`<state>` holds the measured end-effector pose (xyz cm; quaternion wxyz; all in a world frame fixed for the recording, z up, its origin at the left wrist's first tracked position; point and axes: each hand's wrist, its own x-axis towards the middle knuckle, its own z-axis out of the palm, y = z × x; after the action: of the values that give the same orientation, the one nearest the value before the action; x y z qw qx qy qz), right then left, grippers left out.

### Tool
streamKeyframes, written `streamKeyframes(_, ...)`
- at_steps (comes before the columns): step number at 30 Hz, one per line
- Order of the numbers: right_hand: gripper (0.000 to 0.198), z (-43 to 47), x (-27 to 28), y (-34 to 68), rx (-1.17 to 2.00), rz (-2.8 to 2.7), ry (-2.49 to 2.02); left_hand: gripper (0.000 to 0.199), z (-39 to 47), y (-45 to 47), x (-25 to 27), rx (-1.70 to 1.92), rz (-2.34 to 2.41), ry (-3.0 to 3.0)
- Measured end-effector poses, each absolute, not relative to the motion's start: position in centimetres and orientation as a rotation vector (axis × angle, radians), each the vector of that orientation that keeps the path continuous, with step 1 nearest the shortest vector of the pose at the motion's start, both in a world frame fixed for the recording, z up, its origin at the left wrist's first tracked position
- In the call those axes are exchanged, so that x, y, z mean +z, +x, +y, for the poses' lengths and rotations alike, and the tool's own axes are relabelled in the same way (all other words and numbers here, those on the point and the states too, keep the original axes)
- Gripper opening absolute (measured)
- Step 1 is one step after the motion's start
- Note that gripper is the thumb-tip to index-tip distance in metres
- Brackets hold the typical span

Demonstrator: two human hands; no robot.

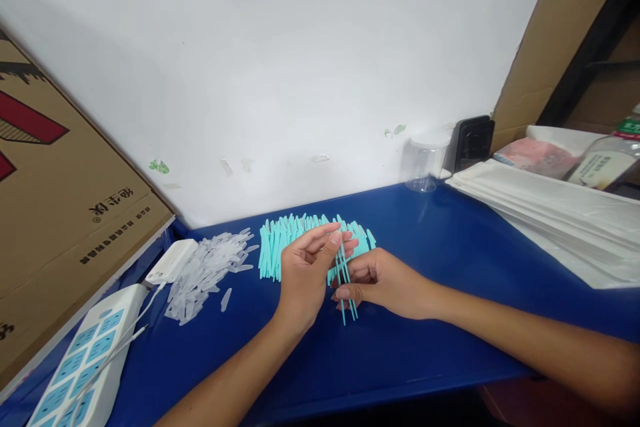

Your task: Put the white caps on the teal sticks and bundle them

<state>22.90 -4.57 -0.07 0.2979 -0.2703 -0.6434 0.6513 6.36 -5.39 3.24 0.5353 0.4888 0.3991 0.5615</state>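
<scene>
Several slim turquoise sticks (346, 272), which look like eyebrow razors, stand nearly upright between my hands above the blue table. My left hand (306, 273) pinches their upper ends between thumb and fingers. Lower down, my right hand (377, 283) grips the same sticks, and their thin bottom ends poke out below its thumb. Behind my hands lies a row of more turquoise razors (273, 250), side by side and partly hidden by my fingers. To the left is a loose pile of small translucent blade-shaped covers (205, 273), with one cover (226, 300) apart from it.
A white power strip (95, 353) with cables and a white adapter (173, 260) sit at the left, beside a cardboard box (75, 213). On the right are a clear jar (424, 163), a black object (473, 140), stacked white bags (545, 220) and a bottle (607, 160).
</scene>
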Motion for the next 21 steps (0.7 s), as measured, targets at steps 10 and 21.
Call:
streamKeyframes(10,0.034,-4.69,0.32,22.82,1.738,-1.718,-0.658,0.034,-5.83,6.35,3.70,1.323,0.923,1.226)
streamKeyframes(21,0.037,-4.21,0.04,23.60,1.725,-1.791,-0.678,0.035,-5.46,6.11,3.89,1.292,0.948,1.292)
